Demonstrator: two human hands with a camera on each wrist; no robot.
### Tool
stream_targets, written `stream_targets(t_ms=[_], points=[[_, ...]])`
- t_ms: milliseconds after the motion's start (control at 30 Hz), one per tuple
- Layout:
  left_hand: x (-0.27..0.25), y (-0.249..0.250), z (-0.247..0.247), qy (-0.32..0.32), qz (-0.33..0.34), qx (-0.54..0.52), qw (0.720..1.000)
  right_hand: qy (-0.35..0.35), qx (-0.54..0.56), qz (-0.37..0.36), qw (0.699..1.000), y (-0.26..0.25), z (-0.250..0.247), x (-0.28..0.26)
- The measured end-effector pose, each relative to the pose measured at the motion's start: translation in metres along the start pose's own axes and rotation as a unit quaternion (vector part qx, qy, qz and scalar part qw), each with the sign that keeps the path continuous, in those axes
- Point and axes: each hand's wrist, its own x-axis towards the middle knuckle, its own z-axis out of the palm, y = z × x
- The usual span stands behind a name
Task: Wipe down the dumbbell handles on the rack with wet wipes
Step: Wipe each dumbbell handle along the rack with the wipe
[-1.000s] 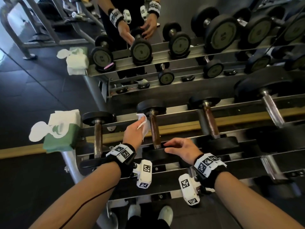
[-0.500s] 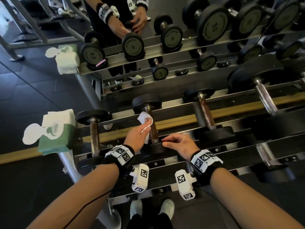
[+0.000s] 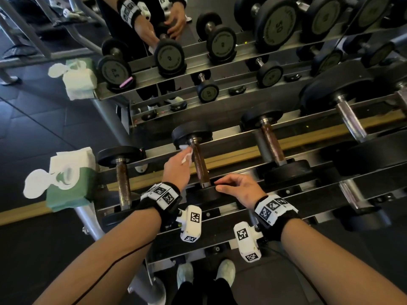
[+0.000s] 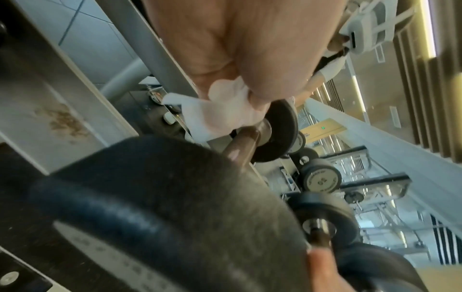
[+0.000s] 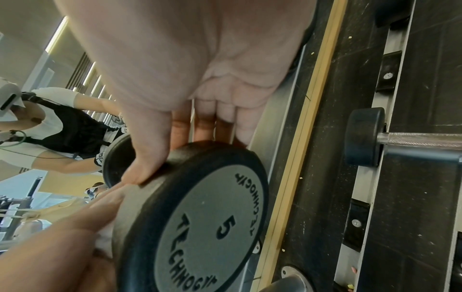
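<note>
A small dumbbell marked 5 lies front to back on the top tier of the rack (image 3: 237, 159); its rusty brown handle (image 3: 200, 166) shows between two black heads. My left hand (image 3: 176, 167) pinches a white wet wipe (image 3: 186, 153) (image 4: 220, 116) against the far end of that handle, close to the far head (image 3: 191, 132). My right hand (image 3: 239, 187) (image 5: 175, 98) rests on the near head (image 5: 200, 207), thumb and fingers curled over its rim. The handle's near part is bare.
A green pack of wet wipes (image 3: 66, 181) sits at the rack's left end. More dumbbells lie left (image 3: 122, 181) and right (image 3: 272, 148) (image 3: 350, 122) of mine. A mirror behind repeats the rack and hands. My shoes (image 3: 206, 275) stand below on dark floor.
My left hand has slid the wipe along the handle, away from me toward the far head. The right hand stays on the near head. The head camera has tipped slightly.
</note>
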Motion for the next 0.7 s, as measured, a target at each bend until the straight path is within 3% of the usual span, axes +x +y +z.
stream_targets(t_ms=[233, 300, 433, 533, 633, 700], points=[[-0.010, -0.014, -0.006, -0.144, 0.073, 0.160, 0.974, 0.001, -0.004, 0.004, 1.000, 0.001, 0.000, -0.001], [-0.015, -0.016, -0.011, -0.156, 0.072, 0.126, 0.977, 0.000, -0.009, 0.004, 1.000, 0.000, -0.001, -0.001], [-0.005, -0.021, -0.021, -0.041, -0.009, -0.026, 0.999, -0.003, -0.006, 0.007, 1.000, -0.001, -0.001, -0.001], [0.011, -0.018, -0.024, 0.043, -0.022, -0.072, 0.996, -0.003, 0.011, 0.001, 1.000, 0.000, -0.001, -0.001], [0.017, -0.010, -0.014, 0.067, -0.004, -0.046, 0.997, 0.002, 0.028, -0.004, 1.000, 0.002, 0.000, 0.001], [0.014, -0.008, -0.003, 0.041, 0.034, -0.017, 0.998, 0.000, 0.036, -0.007, 0.999, 0.003, 0.001, 0.001]])
